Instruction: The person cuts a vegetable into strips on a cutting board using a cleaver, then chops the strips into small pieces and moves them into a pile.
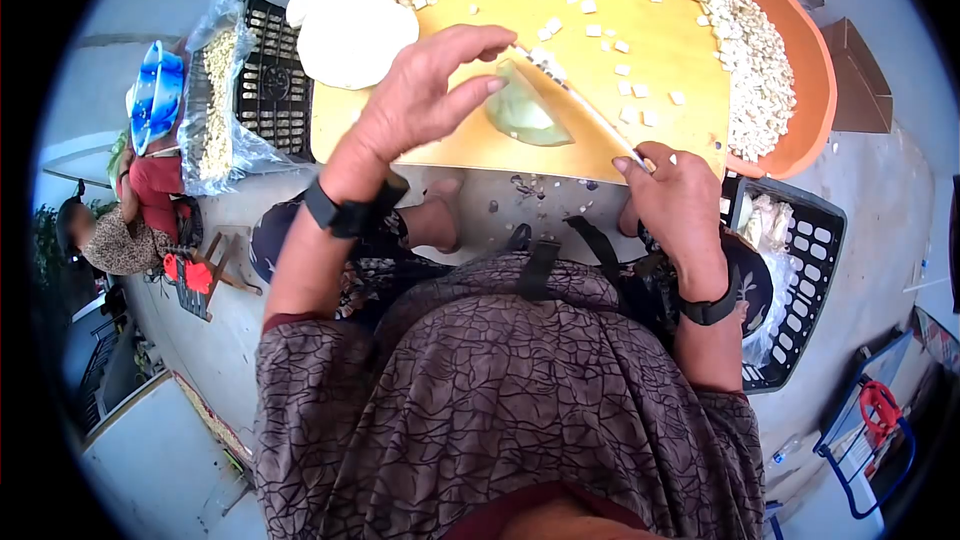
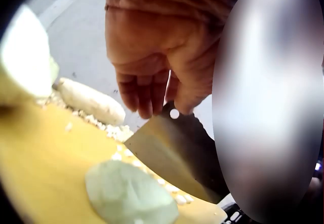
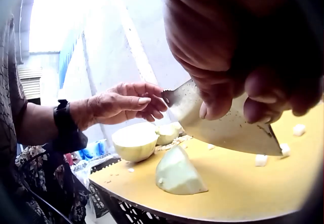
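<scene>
A pale green fruit wedge (image 1: 525, 120) (image 2: 129, 193) (image 3: 177, 171) lies on the yellow cutting board (image 1: 560, 155) (image 2: 45, 153) (image 3: 243, 183). My right hand (image 1: 680, 195) (image 3: 238, 47) grips the handle end of a broad knife (image 1: 580, 105) (image 2: 167, 148) (image 3: 223, 128), whose blade slants over the board beside the wedge. My left hand (image 1: 430, 90) (image 2: 152, 77) (image 3: 121, 105) hovers above the wedge, with relaxed fingers reaching to the blade's tip. Small white cubes (image 1: 740, 30) are heaped along the board's far right side.
The board lies across an orange basin (image 1: 810, 70). Pale halved fruit (image 1: 350, 30) (image 3: 134, 140) sits at its left end. Black crates stand left (image 1: 265, 70) and right (image 1: 800, 270); a plastic bag of cubes (image 1: 215, 100) is beside the left one. Another person (image 1: 120, 230) sits far left.
</scene>
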Demonstrator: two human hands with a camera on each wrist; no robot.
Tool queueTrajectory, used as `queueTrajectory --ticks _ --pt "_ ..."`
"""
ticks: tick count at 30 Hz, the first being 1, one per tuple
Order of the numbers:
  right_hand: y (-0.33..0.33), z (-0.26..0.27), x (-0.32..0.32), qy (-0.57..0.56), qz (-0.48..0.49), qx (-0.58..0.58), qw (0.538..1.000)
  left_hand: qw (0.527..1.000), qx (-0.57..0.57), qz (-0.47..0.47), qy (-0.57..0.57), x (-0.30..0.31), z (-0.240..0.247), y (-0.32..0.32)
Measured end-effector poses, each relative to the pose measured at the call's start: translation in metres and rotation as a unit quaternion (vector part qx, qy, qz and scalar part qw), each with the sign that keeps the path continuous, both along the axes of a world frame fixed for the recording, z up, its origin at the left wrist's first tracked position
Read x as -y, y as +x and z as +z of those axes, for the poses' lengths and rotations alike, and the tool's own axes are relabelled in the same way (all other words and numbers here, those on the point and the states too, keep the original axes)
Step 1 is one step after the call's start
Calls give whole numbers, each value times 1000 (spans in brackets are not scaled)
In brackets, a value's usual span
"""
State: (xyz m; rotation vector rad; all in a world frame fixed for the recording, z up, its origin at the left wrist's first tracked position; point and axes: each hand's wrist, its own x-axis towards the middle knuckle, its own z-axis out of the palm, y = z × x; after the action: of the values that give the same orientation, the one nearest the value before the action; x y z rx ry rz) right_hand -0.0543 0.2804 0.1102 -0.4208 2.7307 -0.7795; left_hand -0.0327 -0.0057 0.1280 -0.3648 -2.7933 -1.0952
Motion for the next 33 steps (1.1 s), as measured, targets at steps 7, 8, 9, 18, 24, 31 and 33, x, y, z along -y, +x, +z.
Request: queueTrajectory --ticks 7,8,9,18,24,31,33 --pt "-5 -10 5 8 -12 70 997 998 -53 19 -4 -8 -53 39" --pt "-8 -9 6 22 -16 63 998 999 -36 -2 -20 -10 -58 40" --pt "-14 6 11 39 -46 151 987 999 -37 -16 -23 -12 -62 38" --pt "-19 -25 -2 -40 -123 132 983 988 -133 -27 -68 -12 -89 37" --pt "-8 -16 20 -5 -63 138 988 979 -194 4 -64 -24 -104 27" --pt "-11 -23 19 38 -40 101 993 971 -232 10 -49 -40 -115 15" --pt "-10 -22 21 56 -18 91 994 971 -235 4 -49 -40 -116 14"
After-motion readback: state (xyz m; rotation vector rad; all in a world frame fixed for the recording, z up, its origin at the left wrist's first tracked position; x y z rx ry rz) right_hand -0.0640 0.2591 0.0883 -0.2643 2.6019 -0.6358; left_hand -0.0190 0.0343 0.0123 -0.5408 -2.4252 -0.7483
